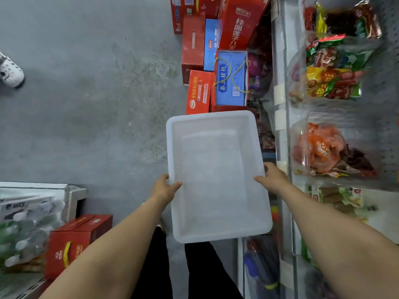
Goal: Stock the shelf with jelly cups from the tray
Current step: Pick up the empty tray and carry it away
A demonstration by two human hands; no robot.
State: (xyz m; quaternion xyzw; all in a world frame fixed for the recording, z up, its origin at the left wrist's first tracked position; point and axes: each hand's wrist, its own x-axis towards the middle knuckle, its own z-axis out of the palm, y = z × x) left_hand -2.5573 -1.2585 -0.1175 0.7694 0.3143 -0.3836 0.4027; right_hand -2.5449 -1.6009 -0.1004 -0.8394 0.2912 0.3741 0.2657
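Note:
A white plastic tray (216,126) is held level in front of me over the grey floor, and nothing lies inside it. My left hand (165,187) grips its left rim, thumb over the edge. My right hand (273,176) grips the right rim the same way. The shelf (282,117) runs along the right side, with clear compartments holding packaged snacks (332,83). I cannot pick out any jelly cups among them.
Red and blue gift cartons (231,83) are stacked on the floor beyond the tray, against the shelf base. Another red carton (75,240) and bagged goods (23,229) sit at the lower left. A white shoe (10,72) shows at the left edge.

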